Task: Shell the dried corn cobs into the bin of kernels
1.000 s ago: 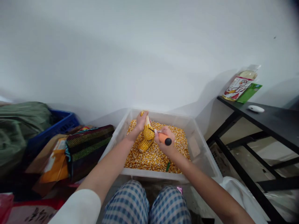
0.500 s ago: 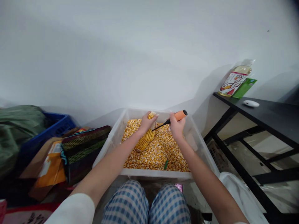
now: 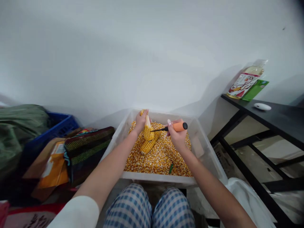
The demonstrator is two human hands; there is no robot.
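My left hand (image 3: pixel 141 121) is wrapped round the upper part of a corn cob (image 3: pixel 148 132), which has a pale stripe bare of kernels along its side. In my right hand (image 3: pixel 177 133) is a screwdriver (image 3: pixel 180 127) with an orange and black handle. Its thin dark shaft points left, and the tip meets the kernels of the held cob. Below lies a second yellow cob (image 3: pixel 148 146) on a bed of loose corn kernels (image 3: pixel 156 163). These fill the bottom of a translucent plastic bin (image 3: pixel 161 178) in front of my knees.
To the right, a black table (image 3: pixel 280 115) bears an oil bottle (image 3: pixel 245 82), a green carton (image 3: pixel 255 90) and a white oval object (image 3: pixel 262 106). A blue crate (image 3: pixel 60 126) and a dark mesh bag (image 3: pixel 89 152) are on the left. A small green piece (image 3: pixel 171 168) lies among the kernels.
The held cob has turned, so its bare stripe now faces me, and my left hand has shifted left. The screwdriver has swung to nearly level, its tip slightly further left.
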